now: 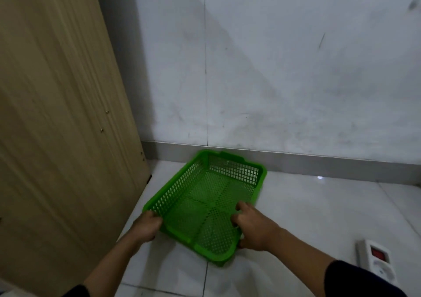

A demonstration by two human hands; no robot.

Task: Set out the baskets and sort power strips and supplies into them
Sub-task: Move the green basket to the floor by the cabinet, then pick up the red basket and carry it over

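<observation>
Two hands (145,227) on rectangular green mesh basket (205,203)

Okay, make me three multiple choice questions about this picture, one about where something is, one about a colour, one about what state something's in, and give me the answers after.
1. Where does the power strip lie?
A. inside the basket
B. on the floor to the right of the basket
C. on the wooden panel

2. What colour is the basket?
A. green
B. blue
C. red

3. What are the hands doing?
A. both hang free
B. only one touches the basket
C. both grip the basket's near end

Answers:
1 B, it lies on the tiles at the lower right.
2 A, its mesh is bright green.
3 C, the left hand and right hand each hold a near corner.
</observation>
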